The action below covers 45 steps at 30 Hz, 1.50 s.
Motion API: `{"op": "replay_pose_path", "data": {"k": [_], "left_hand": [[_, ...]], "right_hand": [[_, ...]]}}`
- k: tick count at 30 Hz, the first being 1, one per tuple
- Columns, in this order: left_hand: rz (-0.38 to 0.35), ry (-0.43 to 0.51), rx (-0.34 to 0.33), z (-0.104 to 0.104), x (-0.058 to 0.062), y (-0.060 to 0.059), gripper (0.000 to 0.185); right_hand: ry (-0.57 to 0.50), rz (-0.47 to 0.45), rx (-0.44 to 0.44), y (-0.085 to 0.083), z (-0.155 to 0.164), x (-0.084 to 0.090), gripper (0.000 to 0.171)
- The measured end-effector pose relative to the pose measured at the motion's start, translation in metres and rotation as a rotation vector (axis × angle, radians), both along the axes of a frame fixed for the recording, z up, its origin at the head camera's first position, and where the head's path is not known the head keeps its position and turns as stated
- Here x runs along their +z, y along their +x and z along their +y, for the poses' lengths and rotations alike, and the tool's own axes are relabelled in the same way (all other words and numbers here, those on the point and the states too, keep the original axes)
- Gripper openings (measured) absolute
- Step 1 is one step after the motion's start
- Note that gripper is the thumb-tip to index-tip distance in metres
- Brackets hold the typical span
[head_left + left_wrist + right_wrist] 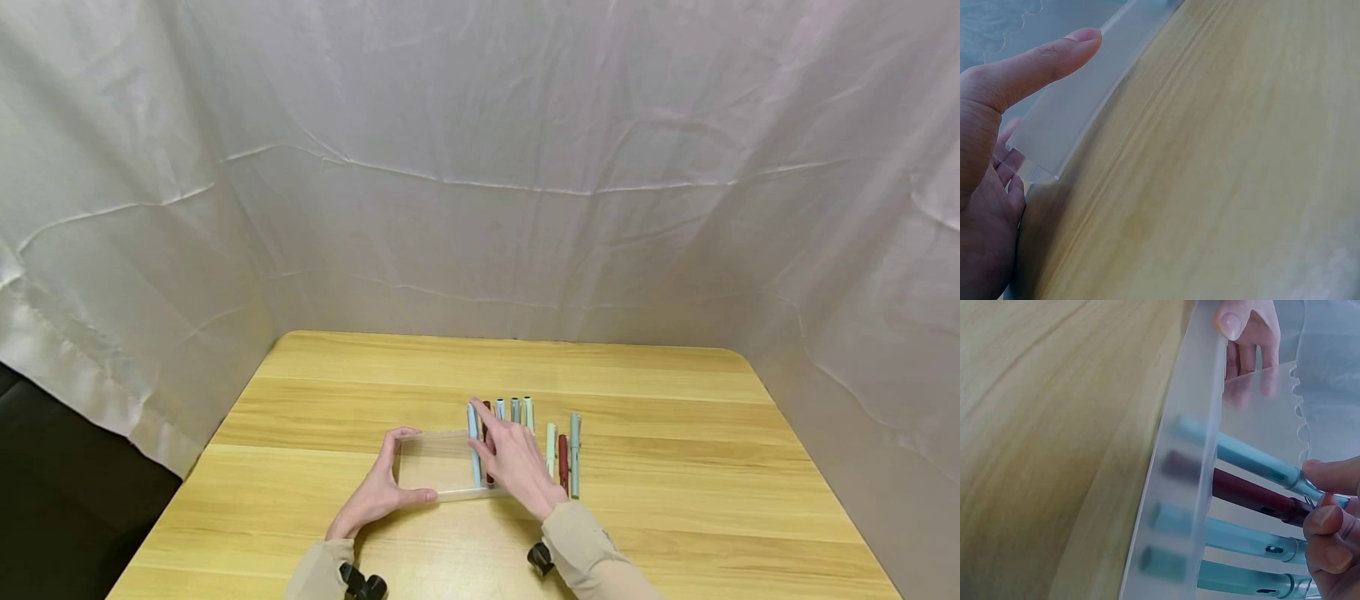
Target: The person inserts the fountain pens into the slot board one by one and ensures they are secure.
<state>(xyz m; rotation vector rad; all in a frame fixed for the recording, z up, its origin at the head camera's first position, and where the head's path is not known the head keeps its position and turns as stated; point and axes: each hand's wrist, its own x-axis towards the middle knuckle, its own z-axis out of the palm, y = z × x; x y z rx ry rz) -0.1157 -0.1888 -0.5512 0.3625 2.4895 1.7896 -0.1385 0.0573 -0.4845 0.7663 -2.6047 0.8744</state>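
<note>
A clear frosted plastic box (438,467) lies on the wooden table (675,467). My left hand (390,477) holds its left end, the thumb (1041,62) along the near wall (1079,106) and the fingers (1244,331) over the far wall. My right hand (510,454) reaches over the box's right part. Its fingertips (1325,487) pinch the clip end of a light blue pen (1254,462) lying in the box. A dark red pen (1254,495) and two teal pens (1247,540) lie side by side with it.
Three more pens lie on the table just right of the box: a pale green one (551,446), a red one (562,475) and a grey-blue one (574,454). White cloth (480,167) hangs behind and on both sides of the table.
</note>
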Motion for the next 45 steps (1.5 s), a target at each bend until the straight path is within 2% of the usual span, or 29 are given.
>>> {"op": "replay_pose_path", "data": {"k": [13,18,22,29,34,41,45], "left_hand": [[0.016,0.002,-0.006,-0.001,-0.001,0.000,0.097],[0.029,0.005,-0.009,-0.001,-0.002,-0.001,0.097],[0.018,0.005,-0.007,-0.001,-0.002,-0.001,0.098],[0.002,0.004,0.002,0.000,-0.001,-0.001,0.099],[0.007,0.009,0.001,0.000,-0.001,-0.001,0.099],[-0.007,0.005,0.001,-0.001,-0.002,-0.001,0.099],[-0.003,0.005,0.001,-0.001,-0.001,-0.001,0.099]], "right_hand": [[-0.022,-0.008,0.022,-0.001,0.000,-0.002,0.063],[-0.060,-0.091,0.026,0.002,0.004,0.000,0.068],[-0.151,-0.138,0.014,0.008,0.014,-0.003,0.066],[-0.352,-0.001,0.004,0.012,0.042,-0.020,0.053],[-0.500,-0.013,-0.072,0.013,0.069,-0.030,0.045],[-0.645,-0.223,-0.292,0.015,0.102,-0.035,0.042],[-0.688,-0.321,-0.357,0.013,0.119,-0.043,0.041]]}}
